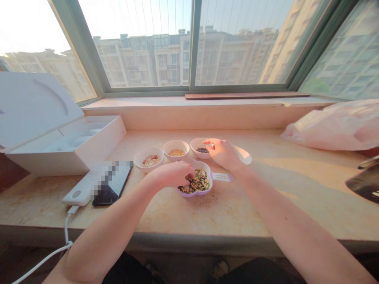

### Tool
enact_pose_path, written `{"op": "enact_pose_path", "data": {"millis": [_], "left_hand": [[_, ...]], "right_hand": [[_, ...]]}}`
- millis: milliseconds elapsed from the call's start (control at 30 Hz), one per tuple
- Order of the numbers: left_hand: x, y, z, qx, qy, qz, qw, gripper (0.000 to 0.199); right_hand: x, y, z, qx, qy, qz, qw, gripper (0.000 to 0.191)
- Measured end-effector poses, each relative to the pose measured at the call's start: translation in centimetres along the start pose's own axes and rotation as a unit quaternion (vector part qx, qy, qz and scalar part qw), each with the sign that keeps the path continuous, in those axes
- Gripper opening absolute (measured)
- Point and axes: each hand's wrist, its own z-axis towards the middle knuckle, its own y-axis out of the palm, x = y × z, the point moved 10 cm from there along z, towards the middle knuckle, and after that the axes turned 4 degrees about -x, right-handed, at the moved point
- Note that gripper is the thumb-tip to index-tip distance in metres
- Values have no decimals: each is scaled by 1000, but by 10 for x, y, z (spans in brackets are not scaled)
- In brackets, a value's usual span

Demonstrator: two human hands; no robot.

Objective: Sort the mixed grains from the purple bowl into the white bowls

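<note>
A purple-rimmed dish (210,185) of mixed beans and seeds sits on the counter. My left hand (174,174) reaches in from the left, fingers bent down into the mixed beans (198,182); whatever is between its fingertips is hidden. Over the right edge of a white bowl with dark beans (202,150) is my right hand (224,153), its thumb and forefinger curved and slightly apart, with nothing visible between them. Behind the dish stand a white bowl of yellowish grains (176,152) and a white bowl of pale and reddish pieces (151,160).
Partly behind my right hand is another white dish (244,155). A labelled tab (222,177) sticks out from the purple dish. To the left lie a phone (112,189), a white device with a cable (78,193) and an open white box (100,146). A plastic bag (334,126) rests at right.
</note>
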Motion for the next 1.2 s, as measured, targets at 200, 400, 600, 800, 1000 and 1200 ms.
{"op": "enact_pose_path", "data": {"millis": [200, 400, 600, 800, 1000, 1200], "left_hand": [[2, 7, 6, -32, 8, 27, 999, 29], [0, 5, 7, -24, 4, 0, 1000, 27], [-3, 3, 9, -9, 6, -34, 999, 19], [0, -4, 8, -2, 12, -42, 999, 11], [-10, -19, 5, 66, -3, -48, 997, 19], [-45, -55, -11, 215, -73, -36, 973, 26]], "right_hand": [[-8, 2, -6, -5, -39, 7, 999, 27], [-11, 5, -7, -11, -56, 3, 998, 24], [-12, 4, -7, -8, -60, 8, 998, 24], [-13, 3, -8, -5, -64, 12, 998, 24], [-13, 2, -8, 2, -62, 18, 998, 23], [-18, 2, -9, -10, -62, 20, 998, 23]]}}
